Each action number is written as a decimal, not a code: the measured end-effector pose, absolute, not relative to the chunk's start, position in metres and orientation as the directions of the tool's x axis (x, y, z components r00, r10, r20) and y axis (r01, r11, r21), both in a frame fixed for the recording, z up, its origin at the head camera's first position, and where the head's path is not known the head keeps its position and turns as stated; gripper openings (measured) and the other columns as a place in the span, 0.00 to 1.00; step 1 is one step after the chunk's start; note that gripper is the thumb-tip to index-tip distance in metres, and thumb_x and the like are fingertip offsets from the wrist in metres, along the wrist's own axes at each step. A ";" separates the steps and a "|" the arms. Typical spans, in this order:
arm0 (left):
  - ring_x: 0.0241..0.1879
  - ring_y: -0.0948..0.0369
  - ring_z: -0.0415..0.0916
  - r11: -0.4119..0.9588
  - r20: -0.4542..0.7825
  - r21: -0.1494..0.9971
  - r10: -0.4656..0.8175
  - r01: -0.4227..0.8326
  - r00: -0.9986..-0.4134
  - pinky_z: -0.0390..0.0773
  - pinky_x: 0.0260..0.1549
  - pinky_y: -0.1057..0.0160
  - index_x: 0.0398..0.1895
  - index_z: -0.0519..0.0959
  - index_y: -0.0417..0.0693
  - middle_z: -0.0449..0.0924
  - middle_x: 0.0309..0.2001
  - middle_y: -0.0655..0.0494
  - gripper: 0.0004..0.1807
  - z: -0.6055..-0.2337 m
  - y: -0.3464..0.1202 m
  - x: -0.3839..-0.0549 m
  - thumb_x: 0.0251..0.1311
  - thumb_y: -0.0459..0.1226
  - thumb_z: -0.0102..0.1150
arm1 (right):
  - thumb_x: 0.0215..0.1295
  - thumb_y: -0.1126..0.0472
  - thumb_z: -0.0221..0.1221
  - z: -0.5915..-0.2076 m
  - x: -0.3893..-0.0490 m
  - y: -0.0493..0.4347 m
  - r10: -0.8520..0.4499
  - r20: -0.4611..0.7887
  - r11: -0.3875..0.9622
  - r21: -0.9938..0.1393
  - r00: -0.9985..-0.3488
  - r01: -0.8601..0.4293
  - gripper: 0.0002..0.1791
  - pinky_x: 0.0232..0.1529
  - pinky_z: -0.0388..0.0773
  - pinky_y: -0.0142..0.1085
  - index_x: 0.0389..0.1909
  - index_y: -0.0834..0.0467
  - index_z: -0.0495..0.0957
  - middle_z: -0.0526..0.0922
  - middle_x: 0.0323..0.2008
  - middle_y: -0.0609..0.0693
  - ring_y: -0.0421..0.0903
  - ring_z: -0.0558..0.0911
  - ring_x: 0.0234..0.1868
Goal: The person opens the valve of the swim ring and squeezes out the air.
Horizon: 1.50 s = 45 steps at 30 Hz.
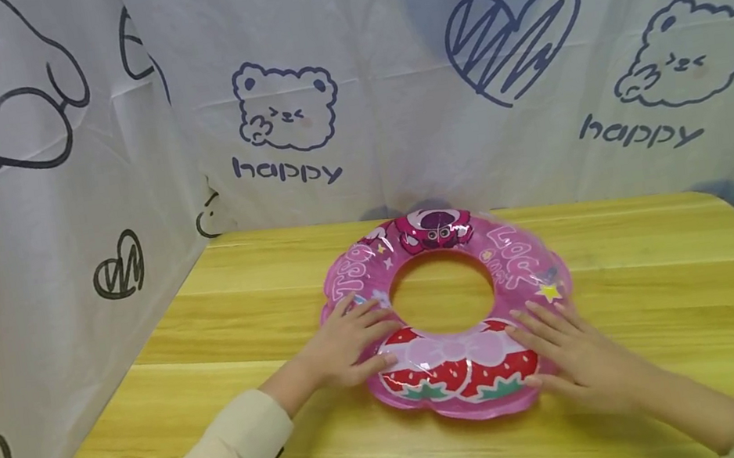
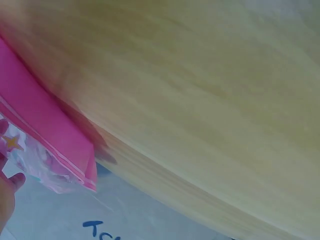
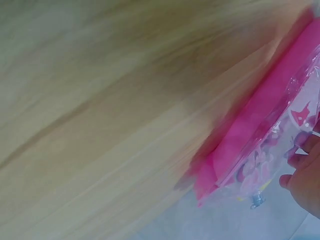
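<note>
A pink inflatable swim ring (image 1: 474,411), printed with strawberries, a bear and lettering, lies flat on the wooden table. My left hand (image 1: 350,340) rests on its left side, fingers spread and fairly straight. On the opposite side my right hand (image 1: 574,352) touches the ring with its fingers extended. The left wrist view catches the ring's pink side (image 2: 47,115) and part of the left hand (image 2: 6,192). In the right wrist view, a clear valve (image 3: 257,200) sticks out from the ring near the right hand (image 3: 306,177).
The yellow wood-grain table (image 1: 223,314) reaches back to a white cloth (image 1: 390,99) printed with bears, hearts and the word "happy". Another printed cloth (image 1: 40,230) hangs along the left side.
</note>
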<state>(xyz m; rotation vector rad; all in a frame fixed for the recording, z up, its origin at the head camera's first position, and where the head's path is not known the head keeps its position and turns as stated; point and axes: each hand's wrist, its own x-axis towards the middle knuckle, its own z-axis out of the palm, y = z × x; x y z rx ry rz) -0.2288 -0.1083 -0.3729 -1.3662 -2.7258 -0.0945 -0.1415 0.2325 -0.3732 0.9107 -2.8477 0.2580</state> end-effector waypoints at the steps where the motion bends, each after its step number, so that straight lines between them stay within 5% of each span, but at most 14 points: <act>1: 0.69 0.49 0.56 0.605 0.106 0.018 0.791 0.796 -0.603 0.46 0.69 0.42 0.63 0.68 0.54 0.68 0.65 0.53 0.29 -0.373 -0.109 -0.230 0.63 0.55 0.43 | 0.65 0.41 0.50 -0.373 -0.141 0.231 -0.568 0.191 0.797 -0.114 -0.800 -0.593 0.34 0.66 0.16 0.23 0.67 0.54 0.62 0.61 0.68 0.58 0.60 0.54 0.71; 18: 0.71 0.46 0.50 0.707 0.069 0.052 0.702 0.705 -0.709 0.43 0.68 0.40 0.64 0.68 0.50 0.65 0.66 0.52 0.29 -0.368 -0.120 -0.245 0.65 0.54 0.43 | 0.64 0.45 0.53 -0.379 -0.128 0.206 -0.681 0.319 0.685 -0.043 -0.660 -0.727 0.34 0.69 0.19 0.28 0.68 0.55 0.60 0.65 0.67 0.56 0.54 0.54 0.72; 26: 0.71 0.45 0.49 0.735 0.077 0.076 0.670 0.674 -0.738 0.42 0.68 0.40 0.62 0.70 0.49 0.66 0.66 0.50 0.28 -0.366 -0.118 -0.252 0.65 0.55 0.43 | 0.66 0.43 0.50 -0.376 -0.122 0.197 -0.675 0.235 0.694 -0.120 -0.699 -0.710 0.34 0.65 0.19 0.20 0.70 0.51 0.57 0.59 0.70 0.51 0.57 0.54 0.70; 36: 0.71 0.46 0.48 0.753 0.044 0.086 0.652 0.653 -0.757 0.43 0.69 0.42 0.65 0.66 0.48 0.62 0.68 0.49 0.32 -0.366 -0.115 -0.252 0.65 0.57 0.41 | 0.64 0.45 0.53 -0.374 -0.123 0.194 -0.667 0.298 0.688 -0.107 -0.683 -0.718 0.32 0.68 0.21 0.22 0.67 0.53 0.62 0.63 0.68 0.53 0.55 0.56 0.70; 39: 0.72 0.46 0.46 0.737 0.041 0.129 0.665 0.664 -0.746 0.44 0.70 0.44 0.67 0.62 0.46 0.57 0.70 0.46 0.34 -0.364 -0.110 -0.246 0.65 0.57 0.42 | 0.62 0.46 0.56 -0.368 -0.127 0.197 -0.633 0.396 0.686 -0.113 -0.666 -0.719 0.31 0.69 0.27 0.22 0.64 0.55 0.66 0.68 0.65 0.53 0.54 0.60 0.68; 45: 0.73 0.47 0.42 0.646 0.122 0.179 0.734 0.742 -0.668 0.43 0.70 0.46 0.70 0.55 0.44 0.46 0.73 0.46 0.39 -0.363 -0.090 -0.231 0.62 0.56 0.46 | 0.64 0.40 0.48 -0.359 -0.147 0.209 -0.485 0.707 0.646 -0.107 -0.515 -0.756 0.32 0.68 0.49 0.20 0.50 0.64 0.78 0.81 0.49 0.58 0.54 0.75 0.53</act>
